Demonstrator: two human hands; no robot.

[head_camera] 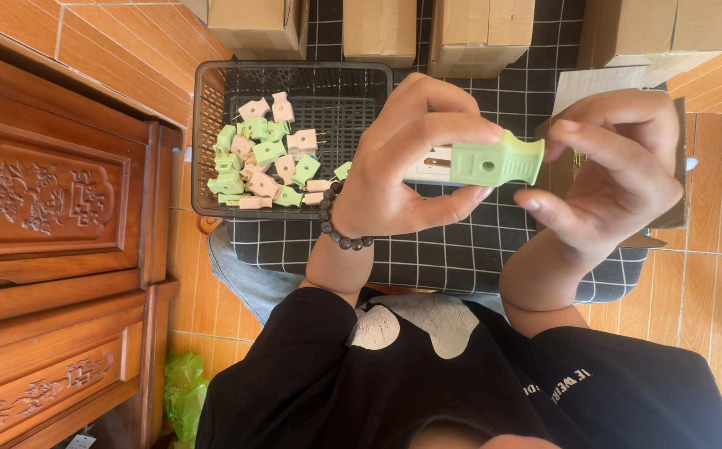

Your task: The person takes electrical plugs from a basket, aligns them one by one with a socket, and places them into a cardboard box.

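Observation:
My left hand (pixel 403 162), with a dark bead bracelet on its wrist, pinches a light green plastic plug body (pixel 494 163) between thumb and fingers. The fingertips of my right hand (pixel 619 170) close on the plug's narrow right end. The plug has a round hole in its side and is held in the air over a black checked cushion (pixel 427 249). Behind my left hand, a white part is partly hidden.
A dark wire basket (pixel 208 91) at the upper left holds several pink and green plugs (pixel 265 158). Cardboard boxes (pixel 469 29) line the far side, and an open one (pixel 669 208) lies under my right hand. A carved wooden cabinet (pixel 53 208) stands on the left, with a green bag (pixel 180 391) beside it.

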